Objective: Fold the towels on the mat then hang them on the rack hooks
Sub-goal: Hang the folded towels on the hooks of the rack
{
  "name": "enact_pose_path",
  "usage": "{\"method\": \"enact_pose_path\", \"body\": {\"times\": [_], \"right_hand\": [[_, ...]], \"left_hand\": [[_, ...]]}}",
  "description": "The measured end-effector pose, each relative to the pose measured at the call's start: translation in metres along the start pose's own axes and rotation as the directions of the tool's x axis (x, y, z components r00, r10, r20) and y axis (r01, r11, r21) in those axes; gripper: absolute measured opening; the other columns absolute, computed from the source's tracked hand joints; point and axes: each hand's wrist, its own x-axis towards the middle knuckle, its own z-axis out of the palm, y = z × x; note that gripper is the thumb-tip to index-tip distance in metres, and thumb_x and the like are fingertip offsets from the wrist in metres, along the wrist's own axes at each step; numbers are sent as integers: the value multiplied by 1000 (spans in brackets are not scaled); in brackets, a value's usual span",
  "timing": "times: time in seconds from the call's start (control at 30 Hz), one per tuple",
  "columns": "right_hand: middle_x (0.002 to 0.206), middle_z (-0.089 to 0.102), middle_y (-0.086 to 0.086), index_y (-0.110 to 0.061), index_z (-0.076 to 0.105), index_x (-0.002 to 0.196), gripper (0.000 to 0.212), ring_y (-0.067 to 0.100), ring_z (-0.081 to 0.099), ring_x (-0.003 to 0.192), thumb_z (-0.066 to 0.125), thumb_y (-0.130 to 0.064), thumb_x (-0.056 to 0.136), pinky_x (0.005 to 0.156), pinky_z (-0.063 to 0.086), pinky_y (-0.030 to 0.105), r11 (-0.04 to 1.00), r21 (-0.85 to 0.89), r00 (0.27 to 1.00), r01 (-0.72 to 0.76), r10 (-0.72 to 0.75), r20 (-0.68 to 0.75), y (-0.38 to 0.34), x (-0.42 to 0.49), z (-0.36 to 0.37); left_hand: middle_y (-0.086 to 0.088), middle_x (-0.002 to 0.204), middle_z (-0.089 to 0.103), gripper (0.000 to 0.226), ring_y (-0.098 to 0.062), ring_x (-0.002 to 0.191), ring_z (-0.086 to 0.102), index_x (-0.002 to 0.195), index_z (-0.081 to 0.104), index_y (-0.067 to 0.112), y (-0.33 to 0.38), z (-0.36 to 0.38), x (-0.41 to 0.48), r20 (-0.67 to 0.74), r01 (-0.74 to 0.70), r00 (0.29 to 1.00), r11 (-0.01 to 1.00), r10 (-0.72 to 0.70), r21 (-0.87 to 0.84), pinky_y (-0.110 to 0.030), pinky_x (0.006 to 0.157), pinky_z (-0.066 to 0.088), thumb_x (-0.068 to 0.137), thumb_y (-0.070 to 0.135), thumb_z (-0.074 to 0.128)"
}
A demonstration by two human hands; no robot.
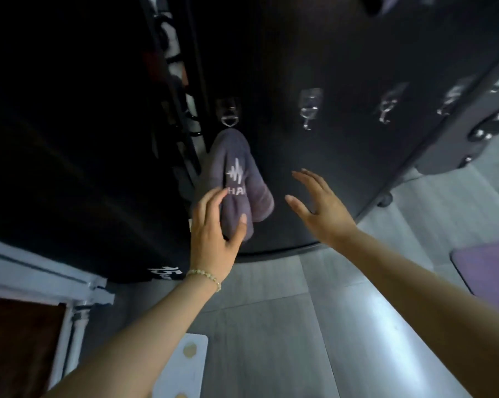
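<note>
The towel (237, 179) hangs from the leftmost hook (228, 117) on the dark rack (343, 53), right by the panel's left edge, so it's tight on that side. A shadowy shelf unit (173, 81) sits just beside it. To the right there's loads of room: three more clear hooks (308, 110) in a row with nothing on them, and bare panel below.

The left hand (214, 228) rests on the lower part of the towel, with its fingers (214, 198) loosely spread across the cloth and the thumb lying flat on the front, not pinching. The right hand (320, 208) hovers apart from the towel in front of the panel, fingers spread wide and touching nothing.

The stuff on the shelf unit is too dark to make out. The left hand covers part of the towel's white lettering. The purple mat (489, 271) is cut off at the right edge, and so is a white board (191, 357) at the bottom.

The towel looks like soft, plush grey-purple cloth, bunched at the hook and wider at the bottom. The hooks are see-through plastic. The floor (271, 311) is smooth grey tile with a bit of glare. There's a beaded bracelet (205, 275) on the left wrist.
</note>
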Motion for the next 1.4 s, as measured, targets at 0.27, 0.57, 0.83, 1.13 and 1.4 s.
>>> {"method": "enact_pose_path", "body": {"times": [0.27,0.57,0.83,1.13,1.4], "right_hand": [[159,19,0,-24,30,148,60,22,16,147,48,-44,95,118,14,37,927,-304,975,-220,196,-108,119,-136,-83],[160,10,-6,-28,19,151,64,14,3,148,43,-49,95,118,-2,32,721,-219,745,-657,580,-329,253,-373,-165],[160,12,-8,-31,20,150,70,14,6,148,28,-67,91,118,3,37,476,-23,443,-879,800,-405,331,-612,-213],[159,15,-7,-30,21,150,88,17,12,147,12,-74,74,118,8,39,211,182,98,-960,867,-488,385,-830,-268],[160,11,-6,-28,18,150,66,17,10,147,43,-52,94,119,6,38,-2,378,-181,-926,880,-440,455,-935,-296]], "left_hand": [[2,157,22,76,-17,144,17,149,24,18,95,95,-28,517,-406,808,903,282,141,-34,119,8,85,59,31],[7,159,-12,93,-21,146,-13,148,-14,29,245,236,-151,808,-693,464,717,363,76,-40,112,-20,70,78,-5],[6,160,-8,94,-22,146,-11,149,-10,33,404,328,-321,889,-784,208,613,407,-98,-49,113,-16,65,75,-10],[6,159,10,97,-16,147,4,152,1,25,587,416,-499,845,-819,-69,454,530,-352,-43,117,-6,67,71,-11],[4,157,18,88,-16,146,10,151,9,23,690,519,-601,817,-774,-287,382,499,-505,-40,119,-2,79,73,1]]}}
